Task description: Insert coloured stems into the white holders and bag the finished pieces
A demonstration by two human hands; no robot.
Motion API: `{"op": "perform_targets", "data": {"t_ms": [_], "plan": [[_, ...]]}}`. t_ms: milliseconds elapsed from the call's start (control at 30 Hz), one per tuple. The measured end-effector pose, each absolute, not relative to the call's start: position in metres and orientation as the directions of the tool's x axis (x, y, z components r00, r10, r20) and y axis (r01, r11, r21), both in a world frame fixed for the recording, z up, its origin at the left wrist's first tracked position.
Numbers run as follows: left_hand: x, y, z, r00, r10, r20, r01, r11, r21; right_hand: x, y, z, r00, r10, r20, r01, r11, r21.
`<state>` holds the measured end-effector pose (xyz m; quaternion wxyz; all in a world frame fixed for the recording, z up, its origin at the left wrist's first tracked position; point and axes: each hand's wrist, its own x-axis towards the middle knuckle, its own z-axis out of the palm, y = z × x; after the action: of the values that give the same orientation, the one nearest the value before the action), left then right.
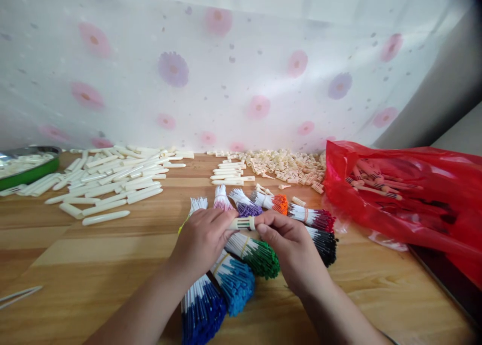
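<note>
In front of me is a white multicolour pen (244, 223) with slots in its side and thin coloured refills showing through. My left hand (203, 232) is closed around its barrel, most of which the fingers hide. At the slotted end, the thumb and fingers of my right hand (295, 247) pinch the pen's tip. Banded bundles of refills lie fanned out around and under my hands: dark blue (205, 310), light blue (235, 284), green (263, 258), black (324, 244), dark red (315, 218), orange (278, 203), purple (246, 205) and pink (222, 199). A yellow-tipped bundle (198, 203) is partly covered by my left hand.
White pen barrels (113, 177) are heaped at the left, beside a green-rimmed bowl (37, 173). Small slotted cream parts (289, 164) form a pile at the back. A red plastic bag (414, 204) with assembled pieces stands right. A flowered sheet (233, 79) hangs behind the table.
</note>
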<state>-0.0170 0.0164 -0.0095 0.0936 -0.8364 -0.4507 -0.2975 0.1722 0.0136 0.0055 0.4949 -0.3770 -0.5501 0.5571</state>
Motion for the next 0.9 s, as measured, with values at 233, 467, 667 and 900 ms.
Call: {"op": "perform_targets", "data": {"t_ms": [233, 467, 667, 900], "plan": [[-0.021, 0.018, -0.012, 0.387, 0.699, 0.602, 0.835, -0.542, 0.092, 0.166, 0.01, 0.006, -0.234, 0.971, -0.05, -0.394, -0.141, -0.908], [-0.024, 0.024, -0.012, 0.22, 0.852, 0.474, 0.788, -0.442, 0.429, 0.184, 0.028, 0.002, -0.035, 0.955, 0.294, -0.058, 0.292, -0.955], [-0.027, 0.024, 0.002, 0.153, 0.967, 0.204, 0.737, -0.249, 0.629, 0.205, 0.004, 0.009, -0.415, 0.859, 0.301, 0.558, 0.502, -0.661], [-0.026, 0.02, 0.006, 0.314, 0.947, -0.073, 0.767, -0.207, 0.607, 0.17, -0.032, 0.003, -0.512, 0.852, 0.113, 0.815, 0.523, -0.25]]}}
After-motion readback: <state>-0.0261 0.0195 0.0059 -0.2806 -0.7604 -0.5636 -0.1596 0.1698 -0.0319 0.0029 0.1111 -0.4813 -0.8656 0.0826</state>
